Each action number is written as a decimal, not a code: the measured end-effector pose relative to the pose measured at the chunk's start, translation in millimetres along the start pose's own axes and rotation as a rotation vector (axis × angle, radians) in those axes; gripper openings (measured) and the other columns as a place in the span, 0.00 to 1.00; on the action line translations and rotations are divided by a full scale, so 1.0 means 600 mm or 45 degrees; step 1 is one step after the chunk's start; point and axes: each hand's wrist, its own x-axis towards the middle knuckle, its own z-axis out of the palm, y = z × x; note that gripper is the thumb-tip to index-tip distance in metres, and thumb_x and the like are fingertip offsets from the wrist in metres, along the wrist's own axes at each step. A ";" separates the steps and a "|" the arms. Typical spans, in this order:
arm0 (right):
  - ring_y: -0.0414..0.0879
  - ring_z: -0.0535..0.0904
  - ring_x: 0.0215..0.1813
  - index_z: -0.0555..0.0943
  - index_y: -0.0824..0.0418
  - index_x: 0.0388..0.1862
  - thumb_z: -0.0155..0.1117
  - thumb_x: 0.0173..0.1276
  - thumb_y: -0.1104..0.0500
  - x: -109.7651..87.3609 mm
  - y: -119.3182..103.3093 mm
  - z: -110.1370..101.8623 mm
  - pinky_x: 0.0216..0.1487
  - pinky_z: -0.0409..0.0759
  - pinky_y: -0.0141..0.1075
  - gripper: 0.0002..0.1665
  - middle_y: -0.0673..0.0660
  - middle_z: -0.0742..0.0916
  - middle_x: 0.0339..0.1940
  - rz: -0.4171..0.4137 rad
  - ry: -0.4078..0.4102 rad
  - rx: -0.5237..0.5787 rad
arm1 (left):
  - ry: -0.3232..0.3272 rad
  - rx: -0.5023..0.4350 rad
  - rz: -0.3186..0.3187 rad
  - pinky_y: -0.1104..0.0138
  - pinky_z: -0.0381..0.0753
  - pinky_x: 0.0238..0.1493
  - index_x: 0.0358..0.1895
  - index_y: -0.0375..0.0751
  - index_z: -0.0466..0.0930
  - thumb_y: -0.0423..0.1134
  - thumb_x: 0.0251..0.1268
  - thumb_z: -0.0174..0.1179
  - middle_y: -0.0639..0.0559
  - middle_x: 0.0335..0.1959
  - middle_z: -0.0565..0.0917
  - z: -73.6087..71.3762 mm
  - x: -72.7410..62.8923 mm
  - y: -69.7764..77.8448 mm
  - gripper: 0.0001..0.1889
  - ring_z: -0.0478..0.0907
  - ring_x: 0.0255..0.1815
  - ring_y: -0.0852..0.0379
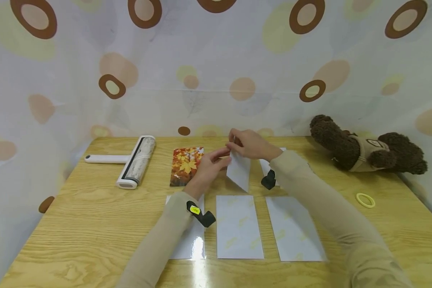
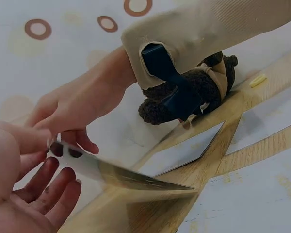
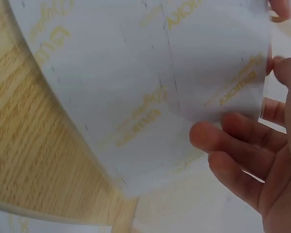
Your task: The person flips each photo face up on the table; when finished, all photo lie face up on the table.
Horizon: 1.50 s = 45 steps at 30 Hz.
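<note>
A photo print [image 1: 239,172] stands tilted up off the table, its white back with yellow lettering [image 3: 140,97] facing the right wrist camera. My right hand [image 1: 252,145] pinches its upper edge, fingertips lying against the white back in the right wrist view. At the upper left corner my left hand [image 1: 209,168] pinches it between thumb and fingers, as the left wrist view shows. Left of the hands lies a face-up photo of an orange maple leaf [image 1: 187,166]. Partly behind the right wrist is a face-down print [image 2: 184,153].
In the front row lie a face-down middle print [image 1: 239,228], a right print [image 1: 295,230] and a left print [image 1: 189,240] under the left forearm. A lint roller [image 1: 137,162] is at the back left. A brown teddy bear [image 1: 369,150] and yellow ring [image 1: 365,200] lie right.
</note>
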 end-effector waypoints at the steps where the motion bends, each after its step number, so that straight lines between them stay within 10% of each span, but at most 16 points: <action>1: 0.41 0.73 0.18 0.73 0.59 0.38 0.55 0.74 0.54 -0.001 0.000 -0.002 0.25 0.72 0.34 0.10 0.51 0.80 0.20 0.030 -0.019 0.034 | -0.028 0.004 0.003 0.61 0.77 0.57 0.65 0.37 0.72 0.34 0.70 0.55 0.44 0.64 0.73 0.000 0.000 0.001 0.21 0.75 0.59 0.50; 9: 0.45 0.78 0.24 0.73 0.59 0.38 0.54 0.75 0.50 -0.012 0.010 -0.018 0.29 0.76 0.37 0.12 0.55 0.83 0.29 0.147 0.009 0.285 | -0.233 0.081 0.013 0.50 0.70 0.64 0.70 0.43 0.66 0.44 0.75 0.49 0.44 0.71 0.66 -0.006 0.003 -0.001 0.23 0.68 0.66 0.43; 20: 0.46 0.82 0.29 0.74 0.67 0.48 0.64 0.67 0.61 -0.038 0.038 -0.009 0.36 0.80 0.37 0.15 0.61 0.84 0.38 0.181 0.006 0.369 | -0.338 0.683 0.187 0.49 0.65 0.66 0.71 0.36 0.61 0.37 0.66 0.61 0.40 0.73 0.57 -0.003 0.009 -0.024 0.32 0.58 0.71 0.43; 39: 0.43 0.78 0.22 0.74 0.66 0.64 0.71 0.61 0.56 -0.062 0.052 0.013 0.36 0.80 0.39 0.34 0.65 0.82 0.55 0.199 -0.257 0.073 | -0.394 1.360 0.187 0.53 0.55 0.73 0.71 0.32 0.60 0.36 0.71 0.54 0.39 0.76 0.53 -0.002 0.016 -0.028 0.28 0.49 0.77 0.41; 45: 0.46 0.76 0.33 0.70 0.68 0.67 0.74 0.58 0.52 -0.063 0.056 0.031 0.52 0.77 0.47 0.42 0.64 0.80 0.59 0.207 -0.285 0.020 | -0.371 1.410 0.178 0.53 0.56 0.73 0.69 0.31 0.63 0.37 0.71 0.53 0.38 0.75 0.55 -0.003 0.021 -0.033 0.26 0.51 0.76 0.40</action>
